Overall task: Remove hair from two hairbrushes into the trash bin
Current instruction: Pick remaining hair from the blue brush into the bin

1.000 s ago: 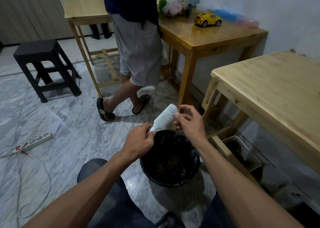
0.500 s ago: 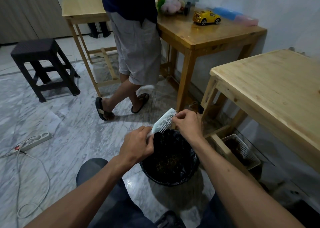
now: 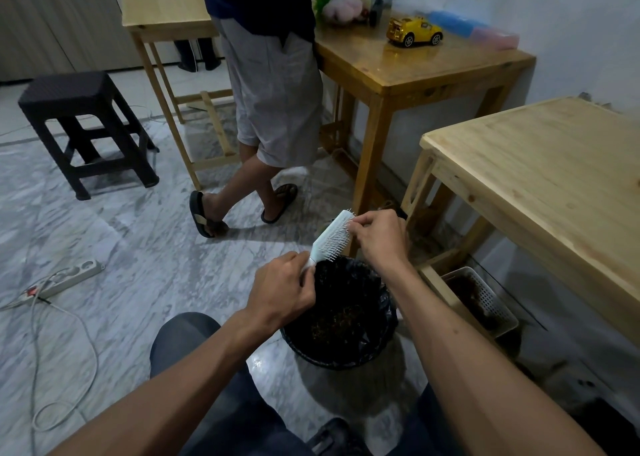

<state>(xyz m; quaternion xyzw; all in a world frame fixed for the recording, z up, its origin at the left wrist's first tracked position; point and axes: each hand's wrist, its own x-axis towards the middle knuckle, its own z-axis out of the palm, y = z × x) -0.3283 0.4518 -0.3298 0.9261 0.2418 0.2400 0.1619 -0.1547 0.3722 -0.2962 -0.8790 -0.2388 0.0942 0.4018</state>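
Can't really make out any hair on the hairbrush (image 3: 331, 237), bristles too fine. Left hand (image 3: 282, 291) is gripping its handle over the trash bin (image 3: 341, 317), right hand (image 3: 377, 235) is pinching at the bristle tips. Someone's legs (image 3: 242, 185) are standing past it by a counter (image 3: 408, 64), on marble floor (image 3: 131, 247).

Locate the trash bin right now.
In the head view the trash bin sits on the floor at lower centre, directly below the hairbrush, left of the white basket under the light wooden table.
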